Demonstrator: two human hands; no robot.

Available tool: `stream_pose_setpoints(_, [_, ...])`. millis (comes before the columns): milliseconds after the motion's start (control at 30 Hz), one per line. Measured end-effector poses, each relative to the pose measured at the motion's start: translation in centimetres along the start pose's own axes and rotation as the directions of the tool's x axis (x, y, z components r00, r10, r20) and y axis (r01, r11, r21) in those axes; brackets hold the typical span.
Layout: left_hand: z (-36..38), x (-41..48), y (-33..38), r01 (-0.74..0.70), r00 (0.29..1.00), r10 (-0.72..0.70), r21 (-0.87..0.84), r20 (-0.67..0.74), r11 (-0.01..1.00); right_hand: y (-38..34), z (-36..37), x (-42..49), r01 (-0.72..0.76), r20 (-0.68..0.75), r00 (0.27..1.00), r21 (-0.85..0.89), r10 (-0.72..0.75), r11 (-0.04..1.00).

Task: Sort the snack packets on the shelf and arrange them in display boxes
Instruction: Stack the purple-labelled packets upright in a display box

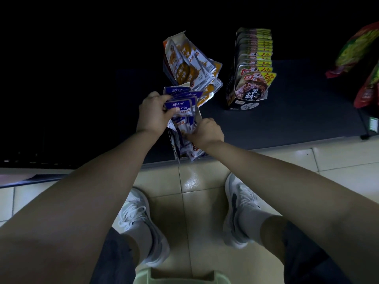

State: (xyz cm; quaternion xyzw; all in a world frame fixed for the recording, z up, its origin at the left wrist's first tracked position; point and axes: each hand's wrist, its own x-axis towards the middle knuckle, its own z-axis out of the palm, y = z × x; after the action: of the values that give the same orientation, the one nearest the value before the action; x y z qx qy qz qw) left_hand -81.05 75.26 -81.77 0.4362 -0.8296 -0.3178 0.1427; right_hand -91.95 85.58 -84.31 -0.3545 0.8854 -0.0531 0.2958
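Hands meet over the dark shelf (287, 121) near its front edge. The left hand (154, 112) grips a fanned stack of purple foil snack packets (180, 102), thumb pressed on top. At its four o'clock, the right hand (206, 131) curls its fingers onto more upright purple packets (183, 140). At twelve o'clock leans an open box of orange-and-white packets (190, 64). At two o'clock stands a black carton of yellow-tagged packets (253, 78).
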Motion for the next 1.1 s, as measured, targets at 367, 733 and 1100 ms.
stream_pose_setpoints(367, [0.0, 0.1, -0.1, 0.035, 0.999, -0.035, -0.024, 0.009, 0.999, 2.1, 0.0, 0.4, -0.055, 0.190, 0.981, 0.475, -0.041, 0.878])
stream_pose_setpoints(733, [0.3, 0.0, -0.3, 0.031, 0.999, -0.031, -0.048, 0.009, 0.998, 0.1, 0.7, 1.7, -0.145, 0.165, 0.983, 0.395, 0.085, 0.907])
stream_pose_setpoints(1100, [0.0, 0.1, -0.1, 0.013, 1.000, -0.013, -0.021, 0.018, 1.000, -0.1, -1.4, 1.0, -0.293, 0.242, 0.953, 0.592, 0.181, 0.751])
